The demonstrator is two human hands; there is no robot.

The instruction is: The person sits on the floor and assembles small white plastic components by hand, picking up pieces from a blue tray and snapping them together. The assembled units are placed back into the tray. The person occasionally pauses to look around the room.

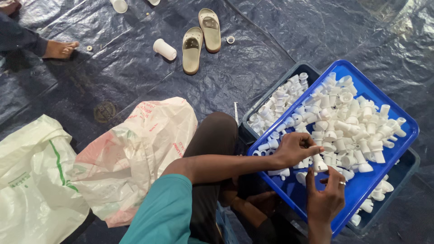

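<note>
Both hands work over the blue plastic tray: our left hand pinches a small white plastic fitting w/ fingertips closed on it, our right hand sits just below, fingers half curled, holding nothing we can make out. We judge it's mid-pick from the pile of white plastic fittings beyond the hands; next needs a steady two-hand grip. White plastic sacks lie left of the arms.

A dark blue tarpaulin covers the floor. Far off lie a pair of beige sandals and, just left of them, a white plastic cylinder. Near left sit two crumpled plastic sacks. Another person's bare foot rests far left.
</note>
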